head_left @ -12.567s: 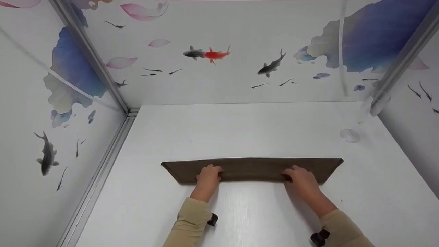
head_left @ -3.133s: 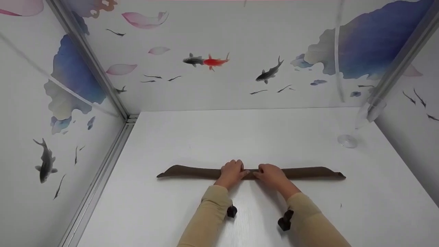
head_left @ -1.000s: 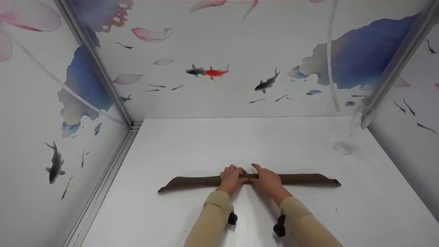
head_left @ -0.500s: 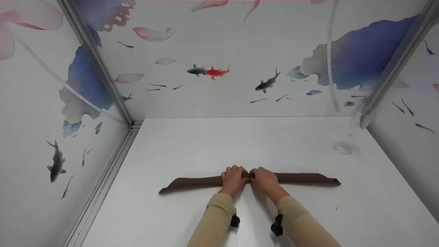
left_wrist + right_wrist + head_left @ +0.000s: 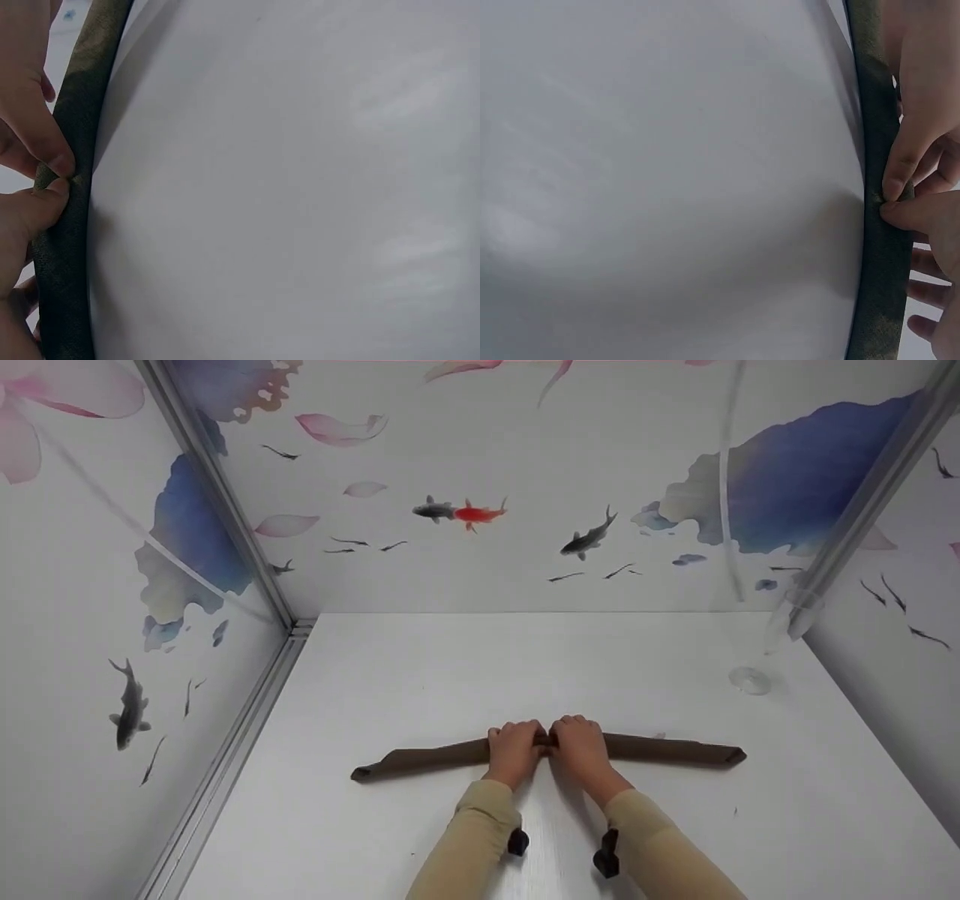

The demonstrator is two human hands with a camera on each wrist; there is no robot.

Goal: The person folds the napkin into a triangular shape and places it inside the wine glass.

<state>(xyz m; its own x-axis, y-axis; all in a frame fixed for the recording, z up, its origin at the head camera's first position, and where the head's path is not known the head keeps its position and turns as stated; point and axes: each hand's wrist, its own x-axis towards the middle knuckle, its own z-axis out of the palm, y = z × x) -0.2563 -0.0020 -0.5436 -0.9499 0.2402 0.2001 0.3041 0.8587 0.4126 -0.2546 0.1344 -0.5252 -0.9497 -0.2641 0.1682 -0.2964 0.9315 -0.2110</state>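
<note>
A brown mat with a leather-like surface is rolled into a long narrow tube that lies across the white table, slightly bent at its middle. My left hand grips it just left of the middle, fingers over the far side and thumb on the near side. Close beside it, my right hand grips the tube the same way. In the left wrist view both thumbs press the rolled mat almost tip to tip. The right wrist view shows the thumbs meeting on the mat too. Loose corners show at both ends.
A clear stemmed glass stands at the back right of the white table. Printed panels with fish and petals wall in the back and sides, joined by metal rails.
The mat has gone from a wide folded strip to a narrow tube. My hands have come together at its middle. Since a second ago, the raised right fingers have curled down over it.
</note>
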